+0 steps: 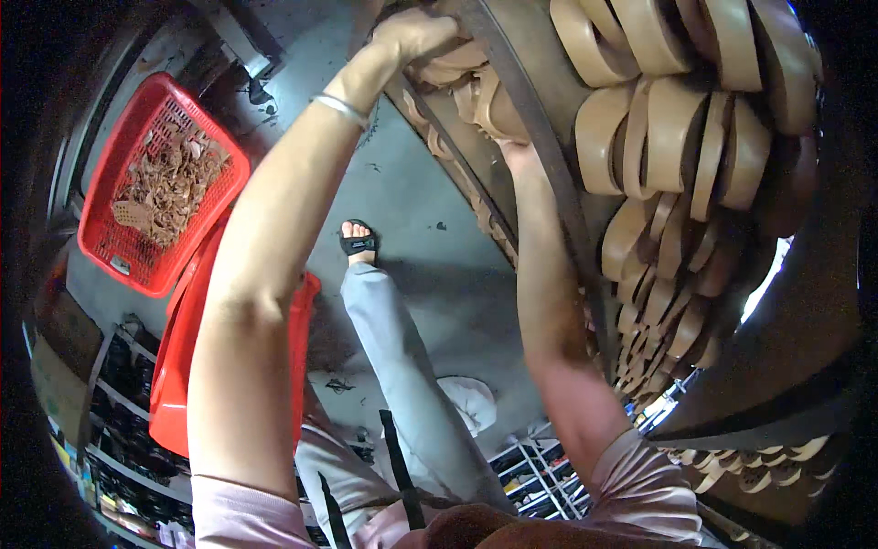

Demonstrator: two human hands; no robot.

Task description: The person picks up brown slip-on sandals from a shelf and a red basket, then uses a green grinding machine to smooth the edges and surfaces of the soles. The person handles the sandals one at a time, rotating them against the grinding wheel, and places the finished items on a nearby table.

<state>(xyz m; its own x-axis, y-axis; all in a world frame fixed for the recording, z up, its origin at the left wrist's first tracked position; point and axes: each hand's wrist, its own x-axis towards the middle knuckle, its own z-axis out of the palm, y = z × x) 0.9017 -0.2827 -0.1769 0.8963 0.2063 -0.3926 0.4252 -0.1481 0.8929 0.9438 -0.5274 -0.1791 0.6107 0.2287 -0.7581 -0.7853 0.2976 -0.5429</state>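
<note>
Shoe soles point(672, 137): tan, plain, on a dark brown rack point(540, 137). Basket point(160, 183): red mesh, holding brown scraps point(165, 183). Floor point(402, 183): grey. Trousers point(402, 366): light grey. Sandal point(358, 242): black. Sleeves point(640, 494): pale pink. Bracelet point(340, 108): silver.

One view only, worn on the head, looking steeply down past both raised forearms; the rack point(549, 156) of tan soles fills the upper right, close to the lens; the grey floor point(412, 183) lies far below; edges bend toward the rim.
</note>
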